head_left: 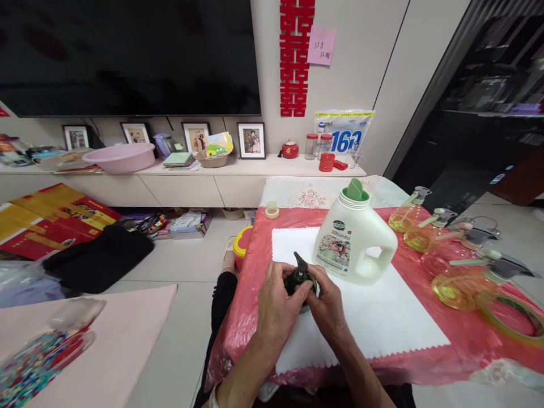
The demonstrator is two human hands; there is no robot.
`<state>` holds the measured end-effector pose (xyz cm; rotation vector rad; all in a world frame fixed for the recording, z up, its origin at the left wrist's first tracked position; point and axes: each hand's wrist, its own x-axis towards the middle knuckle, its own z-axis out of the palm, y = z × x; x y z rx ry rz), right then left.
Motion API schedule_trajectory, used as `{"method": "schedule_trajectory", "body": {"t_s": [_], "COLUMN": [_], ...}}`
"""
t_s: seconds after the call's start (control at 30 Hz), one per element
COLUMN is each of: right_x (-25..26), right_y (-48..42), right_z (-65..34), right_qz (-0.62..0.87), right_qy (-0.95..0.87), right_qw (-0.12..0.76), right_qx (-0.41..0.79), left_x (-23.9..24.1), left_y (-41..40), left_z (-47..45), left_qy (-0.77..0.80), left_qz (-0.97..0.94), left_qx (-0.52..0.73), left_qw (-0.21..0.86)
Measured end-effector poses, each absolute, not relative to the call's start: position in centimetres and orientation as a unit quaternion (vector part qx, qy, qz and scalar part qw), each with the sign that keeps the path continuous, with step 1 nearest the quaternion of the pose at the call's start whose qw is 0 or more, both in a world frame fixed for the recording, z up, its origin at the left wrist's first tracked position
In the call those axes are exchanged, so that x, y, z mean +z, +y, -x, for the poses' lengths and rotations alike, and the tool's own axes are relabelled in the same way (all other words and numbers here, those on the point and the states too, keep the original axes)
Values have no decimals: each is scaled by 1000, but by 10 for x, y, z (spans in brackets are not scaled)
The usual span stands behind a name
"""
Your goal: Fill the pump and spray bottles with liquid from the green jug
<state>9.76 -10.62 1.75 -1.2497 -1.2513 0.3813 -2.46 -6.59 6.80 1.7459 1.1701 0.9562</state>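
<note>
A small dark green pump bottle point(301, 275) with a black pump head stands on the white cloth point(365, 323) in front of me. My left hand point(278, 297) wraps its near left side, and my right hand point(326, 297) grips it from the right. Both thumbs meet at the collar below the pump; most of the bottle's body is hidden behind my fingers. Just beyond my hands stands a large pale green jug point(355, 238), its mouth uncapped, with a green spout inside. A cream cap point(272, 210) lies at the table's far left edge.
Several spray bottles with yellow and pink liquid point(453, 286) line the right side of the red-covered table point(250, 306). A roll of tape point(514, 320) lies near them. On the left, a pink table point(127, 340) holds colourful small pieces. A shelf point(246, 166) runs along the wall.
</note>
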Motion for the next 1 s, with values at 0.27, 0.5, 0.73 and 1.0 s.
{"method": "schedule_trajectory", "body": {"t_s": [0.27,0.5,0.73,1.0], "right_x": [27,28,26,22], "right_y": [-112,-113,-108,-106], "right_z": [-99,-101,-97,-91], "right_qz": [546,536,560,606], "right_qy": [-559,-556,-526,-492], "right_qw": [598,603,611,606], "right_qx": [180,204,190,156], "left_x": [71,68,68,64], "left_y": [-68,-69,-78,-82], "left_z": [22,22,19,17], "left_qy": [451,428,452,424], "left_qz": [-714,-728,-718,-745], "left_qx": [380,397,408,419], "left_qw": [376,361,338,300]}}
